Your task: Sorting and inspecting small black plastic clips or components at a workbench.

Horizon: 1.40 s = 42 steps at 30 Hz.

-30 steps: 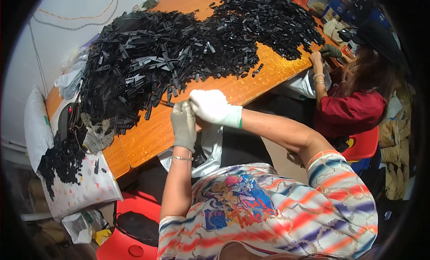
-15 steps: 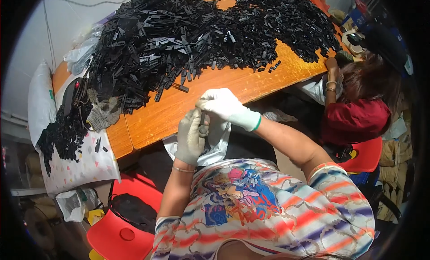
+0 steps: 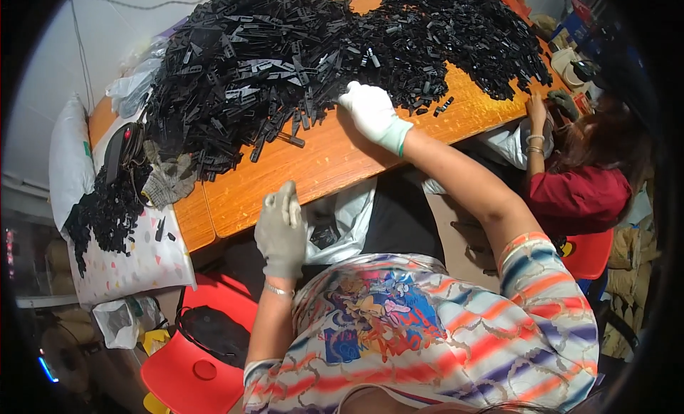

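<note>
Right hand point(image 3: 372, 115), in a white glove, reaches onto the edge of the heap point(image 3: 299, 50) of black plastic strips that covers most of the orange table point(image 3: 335, 164). Its fingers curl down into the strips; whether they have closed on any cannot be told, since the palm hides the tips. Left hand point(image 3: 281, 232), in a grey glove, hangs below the near table edge, fingers loosely bunched. It appears empty, though a small piece inside the curl cannot be ruled out. Just beside it, under the table edge, hangs a clear bag point(image 3: 335, 225) with dark pieces inside.

A few loose strips point(image 3: 285, 138) lie apart from the heap on bare wood, left of the right hand. A grey cloth point(image 3: 167, 182) sits at the left end of the table, with a smaller pile point(image 3: 103, 214) of black pieces on a patterned sheet beyond. A second person point(image 3: 584, 193) in red works at the far right.

Judgement: the pick-up is best made from the thin fringe of the heap, raking a small bunch toward the body rather than digging in, so that strips do not slide off the edge. The left hand should come close under the table edge to receive them.
</note>
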Available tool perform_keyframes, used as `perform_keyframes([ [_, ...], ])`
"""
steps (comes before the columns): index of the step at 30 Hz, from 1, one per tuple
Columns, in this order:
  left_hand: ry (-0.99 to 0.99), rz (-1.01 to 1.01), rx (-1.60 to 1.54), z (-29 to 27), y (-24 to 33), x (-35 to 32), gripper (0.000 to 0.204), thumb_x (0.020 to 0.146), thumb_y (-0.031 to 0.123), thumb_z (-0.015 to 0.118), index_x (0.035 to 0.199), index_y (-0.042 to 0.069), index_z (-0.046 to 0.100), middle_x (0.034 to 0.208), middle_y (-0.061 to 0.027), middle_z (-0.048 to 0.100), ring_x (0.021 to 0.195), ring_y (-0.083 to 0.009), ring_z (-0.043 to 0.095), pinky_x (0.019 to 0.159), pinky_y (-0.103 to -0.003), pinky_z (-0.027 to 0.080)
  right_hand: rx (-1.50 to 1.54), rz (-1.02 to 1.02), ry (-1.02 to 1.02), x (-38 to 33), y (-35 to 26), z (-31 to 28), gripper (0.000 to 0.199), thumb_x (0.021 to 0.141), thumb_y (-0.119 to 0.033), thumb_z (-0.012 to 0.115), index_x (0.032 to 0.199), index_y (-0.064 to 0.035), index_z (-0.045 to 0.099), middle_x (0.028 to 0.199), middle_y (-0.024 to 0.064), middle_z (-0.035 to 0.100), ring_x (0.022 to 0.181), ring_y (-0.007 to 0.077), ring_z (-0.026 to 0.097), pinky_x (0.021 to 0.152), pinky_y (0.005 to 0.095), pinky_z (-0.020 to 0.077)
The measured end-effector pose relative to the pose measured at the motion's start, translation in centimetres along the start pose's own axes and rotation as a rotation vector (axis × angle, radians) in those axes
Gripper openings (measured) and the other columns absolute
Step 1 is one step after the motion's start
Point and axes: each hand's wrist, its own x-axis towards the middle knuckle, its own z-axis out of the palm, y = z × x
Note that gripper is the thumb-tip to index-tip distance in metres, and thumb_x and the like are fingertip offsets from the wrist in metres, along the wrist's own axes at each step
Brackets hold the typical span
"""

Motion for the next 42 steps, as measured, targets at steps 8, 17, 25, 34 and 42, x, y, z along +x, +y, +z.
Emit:
perform_keyframes([
  [8, -0.09, 0.054, 0.217, 2.3, -0.8, 10.2, 0.026, 0.091, 0.015, 0.053, 0.117, 0.016, 0.06, 0.105, -0.0129, 0.062, 0.09, -0.0327, 0.063, 0.078, -0.044, 0.051, -0.037, 0.009, -0.195, 1.5, -0.7, 0.7, 0.015, 0.082, -0.011, 0.054, 0.092, -0.0083, 0.064, 0.089, 0.0194, 0.06, 0.079, 0.0362, 0.064, 0.068, 0.0446, 0.052],
  [17, -0.141, 0.219, 0.105, 2.9, -1.0, 9.1, 0.026, 0.086, 0.009, 0.059, 0.11, 0.018, 0.062, 0.101, -0.012, 0.062, 0.091, -0.0329, 0.062, 0.076, -0.043, 0.051, 0.5, 0.102, -0.208, 0.1, -0.8, 0.5, 0.017, 0.083, -0.021, 0.065, 0.096, -0.0136, 0.072, 0.094, 0.0105, 0.069, 0.088, 0.0289, 0.066, 0.077, 0.037, 0.0519],
  [25, 0.0, 0.085, -0.062, 2.8, -1.8, 7.0, 0.025, 0.089, 0.012, 0.058, 0.113, 0.012, 0.061, 0.107, -0.0118, 0.064, 0.096, -0.0325, 0.062, 0.08, -0.042, 0.05, 0.411, 0.201, -0.048, -1.9, -1.0, -0.9, 0.015, 0.081, -0.026, 0.073, 0.09, -0.0132, 0.072, 0.09, 0.0076, 0.068, 0.082, 0.0266, 0.067, 0.072, 0.0338, 0.053],
  [34, -0.085, -0.167, 0.083, 3.0, 1.6, 7.9, 0.031, 0.087, 0.031, 0.064, 0.106, 0.006, 0.065, 0.102, -0.0163, 0.067, 0.095, -0.0338, 0.065, 0.081, -0.043, 0.051, 0.282, 0.256, -0.303, 0.1, -4.4, -0.3, 0.03, 0.084, -0.037, 0.062, 0.086, -0.0074, 0.067, 0.073, 0.0156, 0.067, 0.073, 0.0355, 0.066, 0.067, 0.044, 0.0513],
  [42, -0.11, -0.129, 0.013, 3.2, 2.0, 7.4, 0.02, 0.084, 0.021, 0.066, 0.096, 0.006, 0.063, 0.099, -0.015, 0.062, 0.089, -0.0351, 0.064, 0.076, -0.044, 0.05, 0.313, 0.324, -0.277, -0.6, -3.9, -0.3, 0.02, 0.077, -0.024, 0.066, 0.087, -0.0078, 0.061, 0.078, 0.0169, 0.067, 0.077, 0.0375, 0.066, 0.069, 0.0462, 0.0508],
])
